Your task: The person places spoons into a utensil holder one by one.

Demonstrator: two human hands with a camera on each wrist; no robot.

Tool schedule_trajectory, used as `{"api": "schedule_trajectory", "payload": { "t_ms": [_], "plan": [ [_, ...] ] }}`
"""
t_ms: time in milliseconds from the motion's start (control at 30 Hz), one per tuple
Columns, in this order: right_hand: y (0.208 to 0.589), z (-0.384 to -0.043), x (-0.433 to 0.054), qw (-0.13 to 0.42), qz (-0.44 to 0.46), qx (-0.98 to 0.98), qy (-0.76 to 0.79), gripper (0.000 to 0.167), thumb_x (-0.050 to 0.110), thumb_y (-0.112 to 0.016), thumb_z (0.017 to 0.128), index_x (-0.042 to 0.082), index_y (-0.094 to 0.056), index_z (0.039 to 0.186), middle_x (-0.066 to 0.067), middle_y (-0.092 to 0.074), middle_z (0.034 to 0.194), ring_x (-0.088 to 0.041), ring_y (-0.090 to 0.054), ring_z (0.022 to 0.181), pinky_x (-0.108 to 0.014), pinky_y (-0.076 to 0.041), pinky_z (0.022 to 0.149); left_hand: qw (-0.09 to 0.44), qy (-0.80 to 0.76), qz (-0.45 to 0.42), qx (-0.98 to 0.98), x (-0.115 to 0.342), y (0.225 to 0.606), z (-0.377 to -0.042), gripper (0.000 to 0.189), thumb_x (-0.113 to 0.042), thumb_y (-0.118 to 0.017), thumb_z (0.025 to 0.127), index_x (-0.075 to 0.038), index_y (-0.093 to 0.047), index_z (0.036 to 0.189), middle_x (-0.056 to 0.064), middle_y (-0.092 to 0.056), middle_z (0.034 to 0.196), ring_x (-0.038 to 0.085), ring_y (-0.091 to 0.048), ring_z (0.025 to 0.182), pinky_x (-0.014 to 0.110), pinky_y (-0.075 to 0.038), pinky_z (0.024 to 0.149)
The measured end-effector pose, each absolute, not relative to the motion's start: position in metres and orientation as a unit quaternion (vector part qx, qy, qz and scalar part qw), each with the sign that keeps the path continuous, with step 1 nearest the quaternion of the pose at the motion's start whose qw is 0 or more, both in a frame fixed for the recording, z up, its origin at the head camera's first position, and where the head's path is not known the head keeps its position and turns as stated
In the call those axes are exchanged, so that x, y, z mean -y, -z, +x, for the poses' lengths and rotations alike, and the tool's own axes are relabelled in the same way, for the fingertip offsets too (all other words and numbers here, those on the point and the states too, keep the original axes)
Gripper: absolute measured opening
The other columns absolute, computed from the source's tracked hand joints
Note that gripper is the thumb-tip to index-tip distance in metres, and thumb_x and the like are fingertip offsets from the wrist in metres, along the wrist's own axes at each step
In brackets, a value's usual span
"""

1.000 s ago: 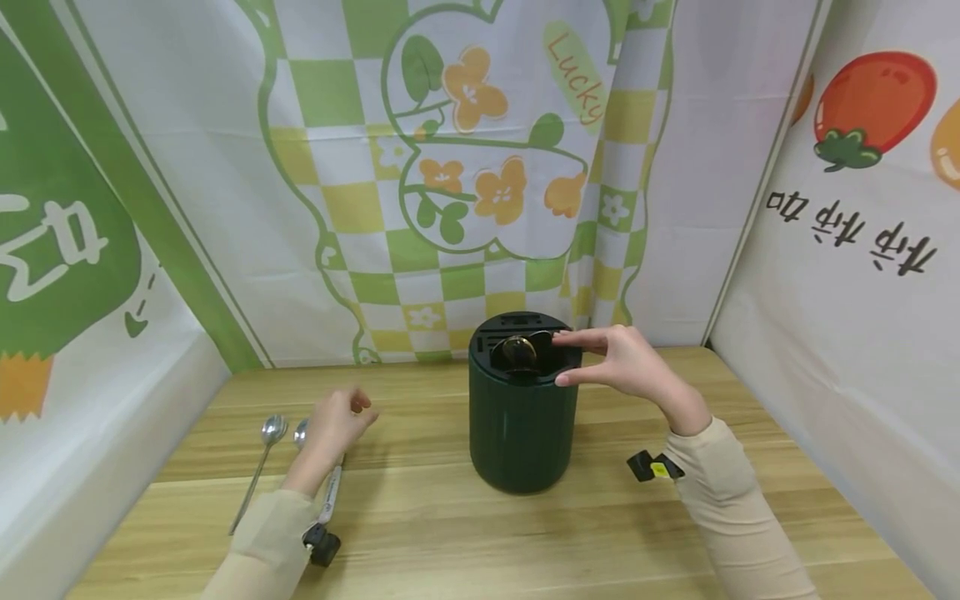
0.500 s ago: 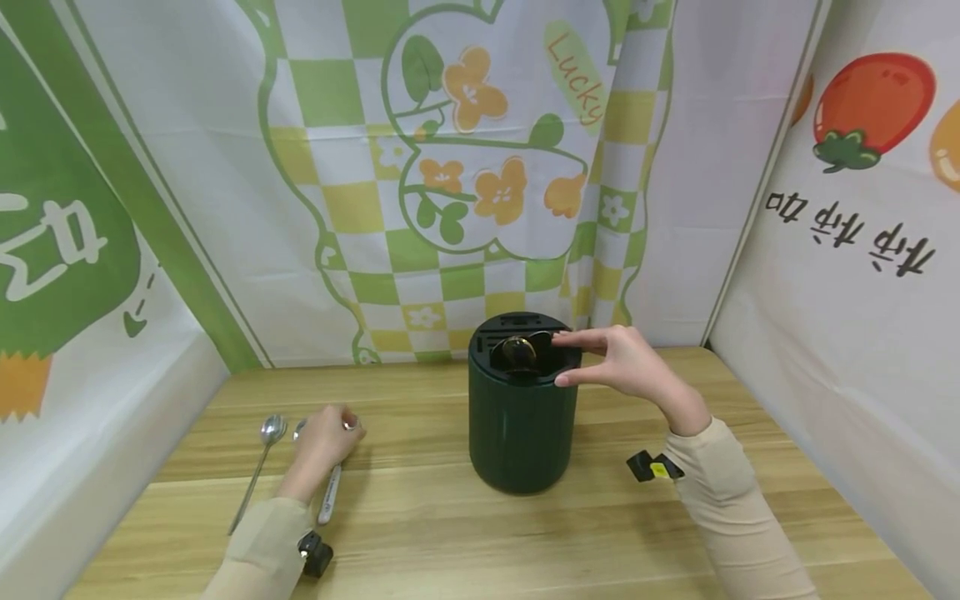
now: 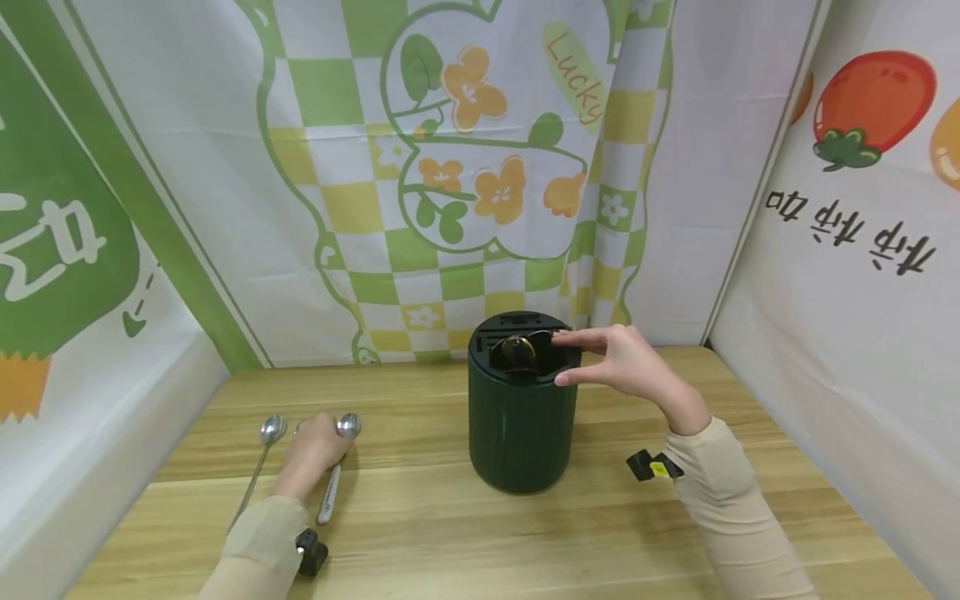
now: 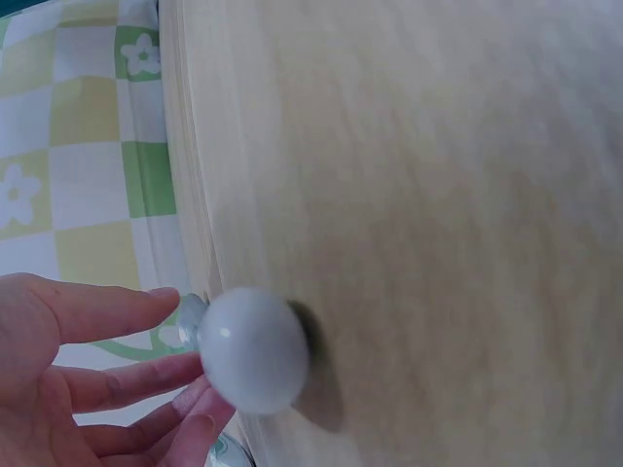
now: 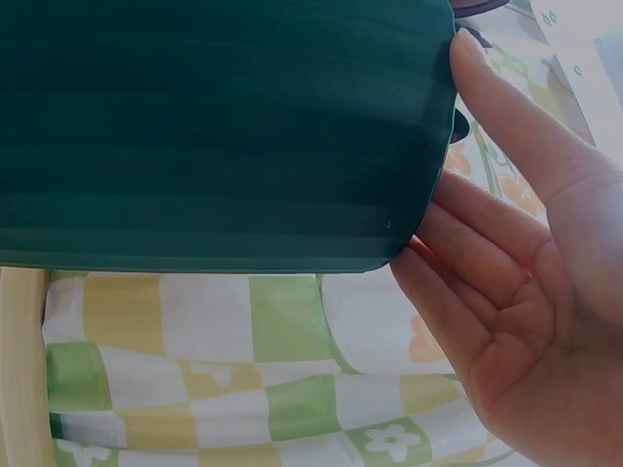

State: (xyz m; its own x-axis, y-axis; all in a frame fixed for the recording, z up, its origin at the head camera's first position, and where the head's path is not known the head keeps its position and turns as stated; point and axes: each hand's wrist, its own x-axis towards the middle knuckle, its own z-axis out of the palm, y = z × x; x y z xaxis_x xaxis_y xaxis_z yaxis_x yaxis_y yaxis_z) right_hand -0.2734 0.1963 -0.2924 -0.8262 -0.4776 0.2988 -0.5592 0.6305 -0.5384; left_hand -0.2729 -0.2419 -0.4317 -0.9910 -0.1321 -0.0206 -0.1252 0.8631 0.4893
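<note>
The left hand (image 3: pixel 311 450), grip parted, hovers at three spoons (image 3: pixel 348 426) on the table (image 3: pixel 420 542), lower left; the right hand (image 3: pixel 628 360), grip wide, holds one green canister (image 3: pixel 522 437), center, before a cloth (image 3: pixel 420 287) reading "Lucky."

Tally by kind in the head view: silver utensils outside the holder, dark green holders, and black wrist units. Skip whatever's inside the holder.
Silver utensils: 3 (the middle utensil is mostly hidden)
Dark green holder: 1
Black wrist units: 2
Total: 6
</note>
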Motion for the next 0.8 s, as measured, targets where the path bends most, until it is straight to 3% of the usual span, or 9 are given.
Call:
{"api": "schedule_trajectory", "payload": {
  "t_ms": [300, 800],
  "plan": [
    [0.2918, -0.2732, -0.1965, 0.059, 0.285, 0.901, -0.320, 0.060, 0.050, -0.076, 0.072, 0.023, -0.064, 0.124, 0.004, -0.062, 0.128, -0.017, -0.056, 0.121, -0.041, -0.048, 0.097, 0.001, 0.224, 0.058, 0.973, 0.2428, 0.4293, -0.2723, 0.023, -0.016, -0.064, 0.081, -0.007, -0.051, 0.064, 0.009, -0.052, 0.064, 0.021, -0.049, 0.058, 0.026, -0.039, 0.046],
    [0.2932, -0.2734, -0.1967, 0.067, 0.287, 0.901, -0.317, 0.059, 0.050, -0.076, 0.072, 0.024, -0.064, 0.124, 0.005, -0.062, 0.128, -0.017, -0.057, 0.121, -0.041, -0.049, 0.096, -0.022, 0.204, 0.079, 0.976, 0.2425, 0.4273, -0.2782, 0.012, -0.008, -0.067, 0.075, 0.002, -0.060, 0.073, 0.013, -0.056, 0.068, 0.023, -0.051, 0.059, 0.027, -0.040, 0.046]
  ]
}}
